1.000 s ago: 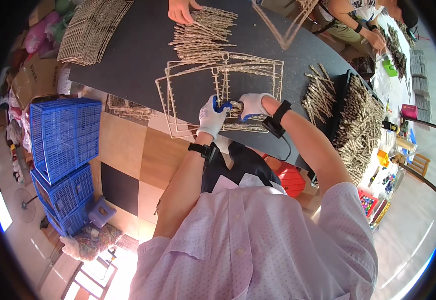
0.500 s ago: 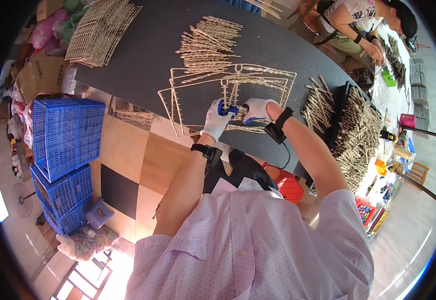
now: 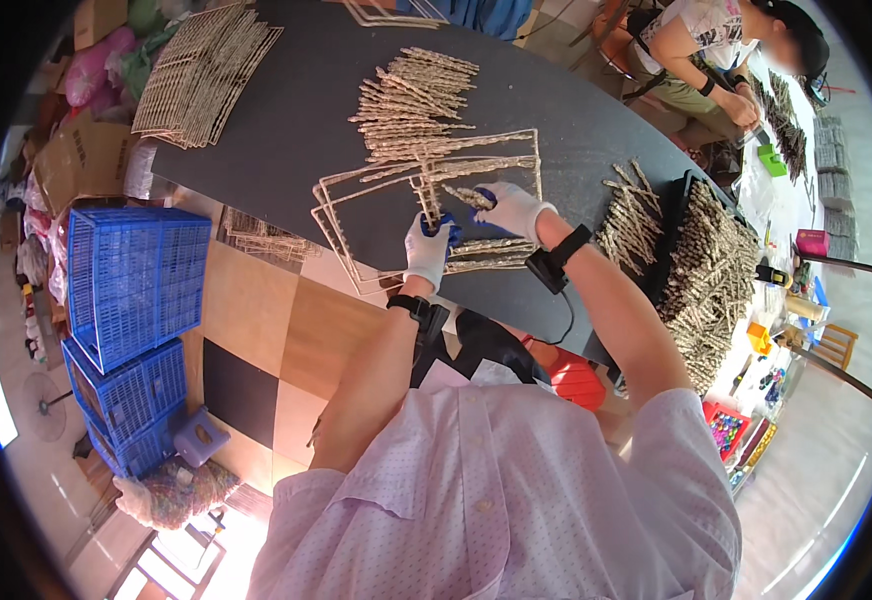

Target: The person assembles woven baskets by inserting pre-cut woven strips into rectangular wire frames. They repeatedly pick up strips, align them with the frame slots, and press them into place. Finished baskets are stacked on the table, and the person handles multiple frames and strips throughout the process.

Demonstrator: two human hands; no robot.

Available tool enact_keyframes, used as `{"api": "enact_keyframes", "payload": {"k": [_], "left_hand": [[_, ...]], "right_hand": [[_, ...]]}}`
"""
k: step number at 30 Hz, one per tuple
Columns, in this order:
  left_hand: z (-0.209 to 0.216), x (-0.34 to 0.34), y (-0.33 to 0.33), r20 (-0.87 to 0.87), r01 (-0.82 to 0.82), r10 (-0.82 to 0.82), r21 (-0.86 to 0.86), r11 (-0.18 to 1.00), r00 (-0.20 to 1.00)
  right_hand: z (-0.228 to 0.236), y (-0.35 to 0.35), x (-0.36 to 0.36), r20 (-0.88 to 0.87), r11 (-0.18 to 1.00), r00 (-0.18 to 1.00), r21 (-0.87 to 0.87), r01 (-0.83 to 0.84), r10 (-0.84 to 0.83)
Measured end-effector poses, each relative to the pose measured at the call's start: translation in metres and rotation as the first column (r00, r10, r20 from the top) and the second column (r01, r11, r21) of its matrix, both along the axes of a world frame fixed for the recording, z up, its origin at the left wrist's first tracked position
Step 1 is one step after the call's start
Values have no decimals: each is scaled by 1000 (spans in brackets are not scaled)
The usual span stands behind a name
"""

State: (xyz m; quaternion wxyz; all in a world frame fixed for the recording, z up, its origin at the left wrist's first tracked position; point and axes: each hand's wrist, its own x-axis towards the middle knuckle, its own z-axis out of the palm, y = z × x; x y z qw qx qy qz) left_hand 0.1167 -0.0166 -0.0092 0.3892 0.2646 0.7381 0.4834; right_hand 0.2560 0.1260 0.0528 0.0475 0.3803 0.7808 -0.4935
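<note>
Both my hands wear white gloves with blue palms. My left hand (image 3: pixel 428 250) is closed around the beige middle bar of a rectangular wire frame (image 3: pixel 537 165) lying over another similar frame on the dark table. Just to its right, my right hand (image 3: pixel 512 210) pinches a short, knobbly beige twig-like stick (image 3: pixel 468 196), its tip pointing toward the middle bar. Glove fingers hide part of the stick and the bar. Beyond the frames lies a loose pile of similar sticks (image 3: pixel 411 105).
A smaller stick pile (image 3: pixel 631 225) lies right, beside a black tray (image 3: pixel 672 245) heaped with sticks. Woven beige panels (image 3: pixel 206 75) are stacked far left. Blue crates (image 3: pixel 136 280) stand left of the table, a red stool (image 3: pixel 576 385) near it. Another person (image 3: pixel 691 50) works at far right.
My hands have moved apart: the right has drawn back to the right with a stick, the left holds lower on the bar. The frames have shifted slightly left.
</note>
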Motion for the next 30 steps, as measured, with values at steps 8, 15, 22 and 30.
{"api": "enact_keyframes", "payload": {"k": [8, 15, 22, 30], "left_hand": [[-2, -16, 17, -204, -23, 6, -79, 997, 979], [15, 1, 26, -77, -5, 2, -37, 999, 997], [11, -6, 20, 217, -256, 254, -20, 966, 942], [32, -6, 19, 277, -309, 304, -24, 951, 912]], "right_hand": [[35, -26, 11, -574, 989, 816, -150, -17, -73], [50, -21, 116, -456, 468, 126, -880, 82, -881], [-1, 3, 212, 96, 594, 703, 622, 511, -705], [-13, 4, 219, 251, 492, 648, 843, 219, -719]]}}
